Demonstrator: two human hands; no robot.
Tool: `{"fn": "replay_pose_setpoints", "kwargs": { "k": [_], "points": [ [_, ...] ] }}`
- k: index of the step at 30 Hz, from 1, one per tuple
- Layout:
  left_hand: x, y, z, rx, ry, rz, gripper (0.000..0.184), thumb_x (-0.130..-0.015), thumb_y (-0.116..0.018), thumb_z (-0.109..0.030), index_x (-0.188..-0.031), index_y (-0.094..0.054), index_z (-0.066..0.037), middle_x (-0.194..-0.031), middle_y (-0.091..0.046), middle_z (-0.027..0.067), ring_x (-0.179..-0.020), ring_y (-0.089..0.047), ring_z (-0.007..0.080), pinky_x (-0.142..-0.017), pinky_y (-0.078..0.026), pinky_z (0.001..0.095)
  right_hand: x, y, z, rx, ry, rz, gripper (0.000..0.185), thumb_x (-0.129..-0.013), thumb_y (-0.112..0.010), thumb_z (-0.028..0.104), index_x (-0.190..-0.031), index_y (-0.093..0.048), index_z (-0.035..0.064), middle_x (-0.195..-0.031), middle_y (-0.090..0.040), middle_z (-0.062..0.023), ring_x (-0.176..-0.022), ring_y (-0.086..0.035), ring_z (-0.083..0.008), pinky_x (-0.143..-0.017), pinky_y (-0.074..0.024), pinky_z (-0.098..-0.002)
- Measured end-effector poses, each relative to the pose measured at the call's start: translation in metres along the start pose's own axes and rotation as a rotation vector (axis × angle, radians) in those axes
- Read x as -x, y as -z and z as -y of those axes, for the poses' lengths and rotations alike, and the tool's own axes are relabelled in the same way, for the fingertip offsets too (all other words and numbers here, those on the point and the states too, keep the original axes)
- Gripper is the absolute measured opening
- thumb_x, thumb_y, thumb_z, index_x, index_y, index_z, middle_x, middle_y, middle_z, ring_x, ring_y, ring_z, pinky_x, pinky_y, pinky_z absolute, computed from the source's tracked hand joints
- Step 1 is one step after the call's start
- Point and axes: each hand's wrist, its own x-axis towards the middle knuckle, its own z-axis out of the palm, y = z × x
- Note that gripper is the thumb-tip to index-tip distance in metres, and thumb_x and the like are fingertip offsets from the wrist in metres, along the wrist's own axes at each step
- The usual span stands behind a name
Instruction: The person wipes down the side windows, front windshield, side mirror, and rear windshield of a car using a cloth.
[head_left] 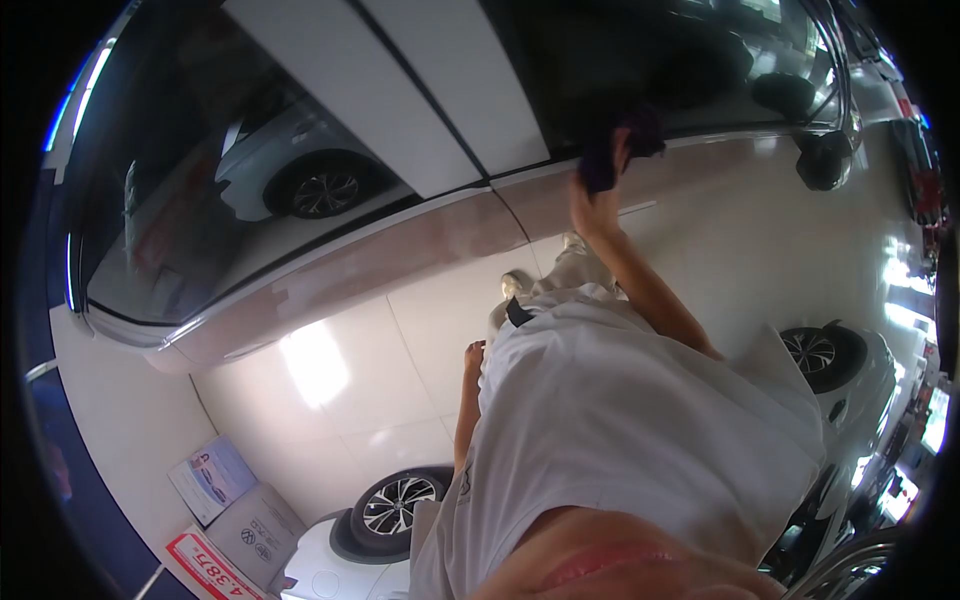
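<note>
My right hand [600,195] is closed around a dark purple cloth [645,135]. The cloth lies against the lower part of the dark side window [560,70] of a car, just above the light-coloured door panel [560,200]. My right arm is stretched forward and up to it. Down at my side hangs my left hand [473,353], beside the hem of my white shirt [620,400]. It is small in view and partly covered by the shirt, so its fingers do not show clearly.
The car's side mirror [825,160] sticks out at the right. Behind me stand a white car's wheel [398,503] and another car's wheel [812,355]. Printed boards [215,480] and a red price sign [210,568] are on the pale tiled floor [400,400].
</note>
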Motion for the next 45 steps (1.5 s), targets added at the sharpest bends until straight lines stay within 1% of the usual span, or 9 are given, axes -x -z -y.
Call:
{"fn": "replay_pose_setpoints", "kwargs": {
  "k": [7,13,19,20,26,30,33,41,45],
  "points": [
    [0.028,0.028,0.010,-0.008,0.050,0.014,0.036,-0.090,-0.050,-0.029,-0.105,-0.071,-0.003,-0.086,-0.073,0.0154,-0.075,-0.068,0.0290,-0.067,-0.053,0.0418,-0.042,-0.045,0.058,-0.032,0.244,-0.030,0.080,-0.086,-0.055,0.033,-0.151,-0.028,-0.0070,-0.159,-0.012,-0.0327,-0.145,-0.005,-0.0578,-0.110,-0.0049,-0.0741],
    [0.031,0.038,0.002,-0.044,0.042,0.045,0.036,-0.090,-0.051,-0.029,-0.104,-0.071,-0.003,-0.088,-0.072,0.0165,-0.078,-0.068,0.0304,-0.069,-0.052,0.0425,-0.150,-0.018,0.133,0.099,0.489,-0.192,0.070,-0.089,-0.054,0.034,-0.153,-0.036,0.0140,-0.163,-0.027,-0.0073,-0.150,-0.019,-0.0398,-0.117,-0.0118,-0.0652],
    [0.025,0.038,-0.019,-0.108,0.026,0.104,0.036,-0.090,-0.051,-0.030,-0.104,-0.071,-0.003,-0.090,-0.072,0.0175,-0.081,-0.067,0.0319,-0.071,-0.052,0.0432,-0.184,0.027,0.169,0.131,0.519,-0.011,0.073,-0.089,-0.058,0.029,-0.153,-0.031,0.0049,-0.162,-0.025,-0.0114,-0.152,-0.016,-0.0305,-0.121,-0.0139,-0.0517],
    [0.021,0.037,-0.020,-0.121,0.026,0.120,0.036,-0.090,-0.051,-0.030,-0.104,-0.071,-0.003,-0.091,-0.072,0.0176,-0.082,-0.067,0.0321,-0.072,-0.052,0.0433,-0.178,0.011,0.148,0.036,0.562,-0.079,0.070,-0.090,-0.055,0.035,-0.154,-0.034,0.0167,-0.162,-0.029,-0.0048,-0.150,-0.021,-0.0352,-0.119,-0.0135,-0.0614],
    [0.018,0.041,-0.044,-0.258,0.018,0.190,0.036,-0.089,-0.052,-0.030,-0.104,-0.070,-0.003,-0.093,-0.072,0.0186,-0.085,-0.067,0.0336,-0.074,-0.052,0.0440,-0.073,0.035,0.091,-0.172,0.185,0.200,0.072,-0.087,-0.054,0.032,-0.153,-0.033,0.0132,-0.159,-0.032,-0.0111,-0.146,-0.030,-0.0330,-0.121,-0.0195,-0.0516],
    [0.010,0.043,-0.070,-0.398,-0.002,0.233,0.036,-0.089,-0.052,-0.031,-0.104,-0.070,-0.003,-0.095,-0.071,0.0193,-0.087,-0.067,0.0346,-0.075,-0.052,0.0444,0.002,0.068,0.042,-0.804,-0.837,0.543,0.065,-0.097,-0.039,0.049,-0.137,-0.048,-0.0008,-0.121,-0.059,-0.0199,-0.112,-0.058,-0.0291,-0.098,-0.0441,-0.0362],
    [0.001,0.034,-0.099,-0.524,-0.029,0.271,0.036,-0.089,-0.052,-0.031,-0.104,-0.070,-0.003,-0.096,-0.071,0.0198,-0.088,-0.067,0.0353,-0.077,-0.052,0.0447,0.017,0.114,0.033,-1.292,-1.437,0.157,0.060,-0.098,-0.037,0.043,-0.139,-0.047,-0.0006,-0.135,-0.056,-0.0212,-0.124,-0.057,-0.0296,-0.104,-0.0467,-0.0415],
    [-0.031,-0.059,-0.196,-0.929,-0.175,0.345,0.036,-0.089,-0.053,-0.032,-0.103,-0.070,-0.003,-0.099,-0.071,0.0212,-0.092,-0.067,0.0373,-0.080,-0.052,0.0456,0.097,0.242,-0.095,-1.573,-1.269,-0.053,0.063,-0.097,-0.042,0.044,-0.142,-0.046,0.0013,-0.139,-0.056,-0.0164,-0.125,-0.057,-0.0312,-0.109,-0.0438,-0.0449],
    [-0.052,-0.142,-0.260,-1.066,-0.322,0.369,0.036,-0.089,-0.053,-0.032,-0.103,-0.070,-0.003,-0.100,-0.070,0.0219,-0.094,-0.067,0.0382,-0.081,-0.052,0.0461,0.106,0.308,-0.151,-1.545,-1.044,-0.464,0.061,-0.096,-0.049,0.043,-0.140,-0.048,0.0007,-0.137,-0.058,-0.0152,-0.124,-0.058,-0.0308,-0.108,-0.0452,-0.0444]
  ]
}}
